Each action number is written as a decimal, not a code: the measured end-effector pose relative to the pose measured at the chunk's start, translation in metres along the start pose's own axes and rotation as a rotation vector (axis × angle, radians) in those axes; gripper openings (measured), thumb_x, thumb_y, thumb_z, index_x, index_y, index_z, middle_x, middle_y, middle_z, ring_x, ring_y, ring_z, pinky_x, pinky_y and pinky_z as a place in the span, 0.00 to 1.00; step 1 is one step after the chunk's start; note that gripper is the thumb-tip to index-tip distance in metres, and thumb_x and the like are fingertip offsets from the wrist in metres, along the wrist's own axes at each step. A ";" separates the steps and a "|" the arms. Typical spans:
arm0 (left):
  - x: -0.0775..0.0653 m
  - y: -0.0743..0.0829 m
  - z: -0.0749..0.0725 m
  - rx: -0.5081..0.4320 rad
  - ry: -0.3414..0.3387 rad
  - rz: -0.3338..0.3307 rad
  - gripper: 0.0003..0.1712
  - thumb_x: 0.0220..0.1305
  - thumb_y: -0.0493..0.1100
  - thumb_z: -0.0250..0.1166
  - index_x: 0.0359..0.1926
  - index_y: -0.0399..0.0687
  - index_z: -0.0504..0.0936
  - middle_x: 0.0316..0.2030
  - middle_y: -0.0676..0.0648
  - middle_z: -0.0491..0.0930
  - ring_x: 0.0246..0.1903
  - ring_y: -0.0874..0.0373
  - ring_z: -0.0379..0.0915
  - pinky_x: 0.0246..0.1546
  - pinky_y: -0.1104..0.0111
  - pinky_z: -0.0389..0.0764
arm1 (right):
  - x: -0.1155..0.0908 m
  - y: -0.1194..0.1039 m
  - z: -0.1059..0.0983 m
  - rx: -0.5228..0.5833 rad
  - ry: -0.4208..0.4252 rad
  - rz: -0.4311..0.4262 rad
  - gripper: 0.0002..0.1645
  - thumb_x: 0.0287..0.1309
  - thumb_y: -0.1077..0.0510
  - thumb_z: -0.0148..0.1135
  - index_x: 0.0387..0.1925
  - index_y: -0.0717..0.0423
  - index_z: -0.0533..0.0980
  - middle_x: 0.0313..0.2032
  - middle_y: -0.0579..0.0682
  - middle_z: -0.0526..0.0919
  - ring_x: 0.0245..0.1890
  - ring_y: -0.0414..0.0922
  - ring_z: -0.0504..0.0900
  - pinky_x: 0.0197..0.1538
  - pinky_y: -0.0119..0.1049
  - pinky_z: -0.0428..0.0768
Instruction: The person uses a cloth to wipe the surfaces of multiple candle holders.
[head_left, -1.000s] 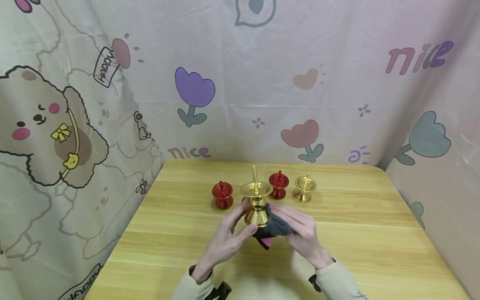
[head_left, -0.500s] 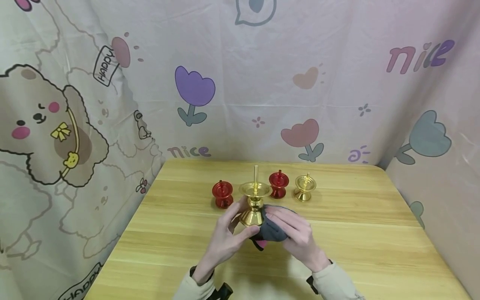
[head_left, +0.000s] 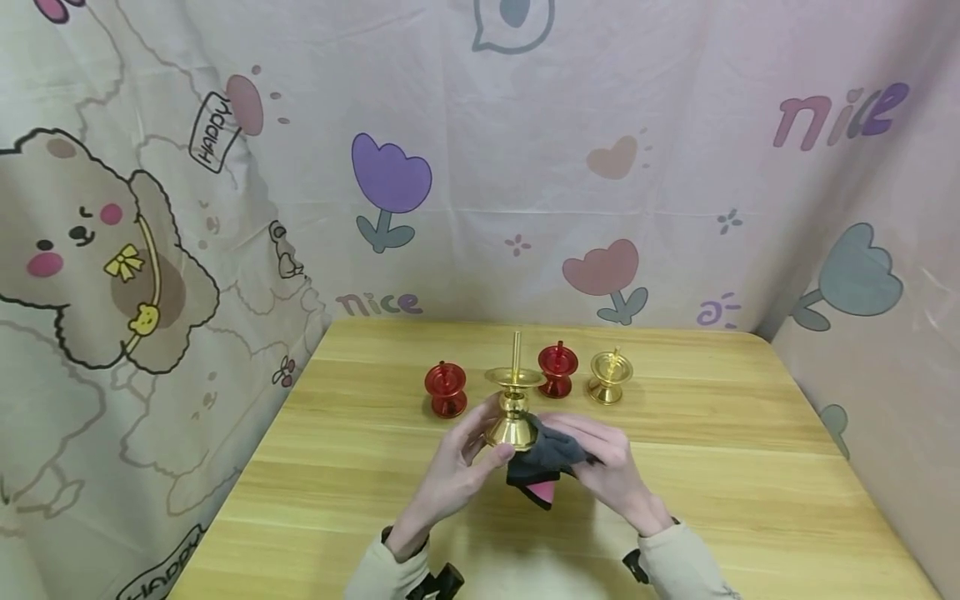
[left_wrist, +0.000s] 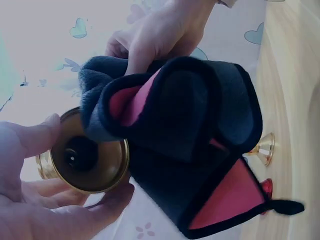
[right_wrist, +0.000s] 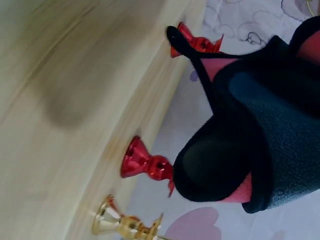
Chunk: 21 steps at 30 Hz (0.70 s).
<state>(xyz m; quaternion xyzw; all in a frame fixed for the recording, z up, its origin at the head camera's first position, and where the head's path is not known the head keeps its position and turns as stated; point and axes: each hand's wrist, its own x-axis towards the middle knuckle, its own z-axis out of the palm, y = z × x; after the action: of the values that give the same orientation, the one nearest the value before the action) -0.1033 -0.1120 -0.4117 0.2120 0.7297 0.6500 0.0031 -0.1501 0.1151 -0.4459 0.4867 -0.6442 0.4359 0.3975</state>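
Note:
My left hand (head_left: 456, 471) grips a large gold candlestick (head_left: 512, 431) by its flared base, above the table. Its dish and tall spike point upward. In the left wrist view the hollow underside of the base faces the camera, with the left thumb and fingers round its rim. My right hand (head_left: 611, 467) holds a dark grey cloth (head_left: 553, 450) with black edging and a pink reverse against the right side of the base. The bunched cloth covers part of the base rim. A pink corner with a black loop hangs down, and the cloth fills much of the right wrist view.
Behind the hands stand a red candle holder (head_left: 446, 392) on the left, another red candle holder (head_left: 557, 371) and a small gold candle holder (head_left: 609, 379) on the right. They stand on a wooden table (head_left: 712, 467), with a patterned curtain (head_left: 480, 192) behind it.
The right hand and cloth have shifted left along the base, then back right. The candlestick has turned slightly, its dish now seen flatter. More of the pink corner hangs down.

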 end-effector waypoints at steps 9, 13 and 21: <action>0.006 -0.006 -0.003 -0.024 0.044 -0.064 0.38 0.67 0.36 0.66 0.74 0.39 0.62 0.69 0.35 0.70 0.71 0.39 0.64 0.74 0.46 0.62 | -0.012 0.006 -0.018 0.156 0.049 0.190 0.29 0.33 0.84 0.60 0.43 0.70 0.84 0.42 0.63 0.89 0.52 0.39 0.87 0.59 0.29 0.82; 0.014 -0.012 -0.008 -0.048 0.066 -0.089 0.38 0.66 0.36 0.67 0.74 0.40 0.63 0.69 0.35 0.70 0.70 0.37 0.65 0.73 0.42 0.62 | -0.017 0.009 -0.029 0.171 0.073 0.322 0.29 0.35 0.87 0.60 0.42 0.68 0.85 0.44 0.51 0.90 0.50 0.35 0.87 0.56 0.25 0.82; 0.042 -0.042 -0.020 0.002 0.114 -0.154 0.41 0.64 0.38 0.70 0.74 0.39 0.63 0.69 0.34 0.70 0.70 0.38 0.65 0.74 0.44 0.64 | -0.030 0.013 -0.053 0.210 0.061 0.543 0.25 0.42 0.86 0.64 0.42 0.66 0.85 0.46 0.37 0.89 0.49 0.33 0.86 0.54 0.23 0.81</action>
<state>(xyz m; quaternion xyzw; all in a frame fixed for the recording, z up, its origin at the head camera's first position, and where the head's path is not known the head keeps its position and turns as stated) -0.1601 -0.1209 -0.4371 0.1182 0.7434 0.6582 0.0113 -0.1523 0.1754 -0.4602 0.3217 -0.6899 0.6053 0.2329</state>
